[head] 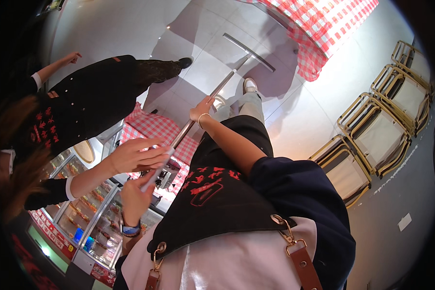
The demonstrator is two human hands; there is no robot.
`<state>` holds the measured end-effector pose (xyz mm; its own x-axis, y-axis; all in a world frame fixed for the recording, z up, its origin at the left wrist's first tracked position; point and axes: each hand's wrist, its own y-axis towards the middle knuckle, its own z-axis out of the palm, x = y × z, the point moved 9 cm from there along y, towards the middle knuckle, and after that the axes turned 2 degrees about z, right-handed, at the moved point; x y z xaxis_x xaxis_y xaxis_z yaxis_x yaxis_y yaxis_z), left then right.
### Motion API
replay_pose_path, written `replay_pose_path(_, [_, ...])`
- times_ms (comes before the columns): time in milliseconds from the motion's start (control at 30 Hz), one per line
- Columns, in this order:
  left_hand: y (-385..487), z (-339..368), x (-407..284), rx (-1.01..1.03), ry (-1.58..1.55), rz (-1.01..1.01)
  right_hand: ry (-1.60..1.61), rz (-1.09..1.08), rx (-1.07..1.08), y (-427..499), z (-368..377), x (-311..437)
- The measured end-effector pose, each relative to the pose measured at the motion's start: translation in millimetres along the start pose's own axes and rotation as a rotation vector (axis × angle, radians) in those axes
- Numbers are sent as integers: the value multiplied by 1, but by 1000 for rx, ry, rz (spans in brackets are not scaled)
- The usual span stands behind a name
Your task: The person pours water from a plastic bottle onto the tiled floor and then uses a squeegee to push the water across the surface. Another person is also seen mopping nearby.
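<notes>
A floor squeegee with a long metal pole (221, 87) slants across the view before me. My right hand (202, 110), with a beaded bracelet at the wrist, is wrapped around the middle of the pole. Lower down, my left hand (137, 199) grips the end of the white handle sleeve (158, 168); a blue band circles that wrist. Just above it, a co-worker's hand (139, 156) lies over the sleeve with fingers extended; whether it touches is unclear. The squeegee's blade head (249, 52) is down on the tiled floor (210, 43), just beyond my shoe (250, 86).
The co-worker, in a black apron (94, 98), stands close at the left. A table with a red checked cloth (322, 25) is at the top. Several folded chairs (375, 141) lean along the right wall. A glass display case (94, 217) holds skewers at lower left.
</notes>
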<state>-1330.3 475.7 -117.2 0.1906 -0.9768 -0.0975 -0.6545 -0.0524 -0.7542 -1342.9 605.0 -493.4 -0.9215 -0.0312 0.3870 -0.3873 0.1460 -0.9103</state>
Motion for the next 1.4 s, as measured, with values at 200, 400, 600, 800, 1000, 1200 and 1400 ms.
replay_pose_path(200, [-3,-20,16,-161,-308,-109,100,-115,215,8,-8,8])
replay_pose_path(400, [-23,-27,9,-325,-454,-21,621,-61,472,37,-117,-56])
replay_pose_path(600, [-65,-14,13,-512,-739,64,799,81,-37,68,-332,-216])
replay_pose_path(800, [-138,0,12,-685,-977,329,851,296,-423,13,-437,-408])
replay_pose_path(1000, [-184,48,5,-852,-698,468,598,293,-403,-75,-419,-490])
replay_pose_path(1200, [-246,104,-22,-1074,-267,303,155,-345,-137,-119,-379,-314])
replay_pose_path(1400, [-288,155,-71,-1081,-375,378,127,-516,46,-153,-392,-201])
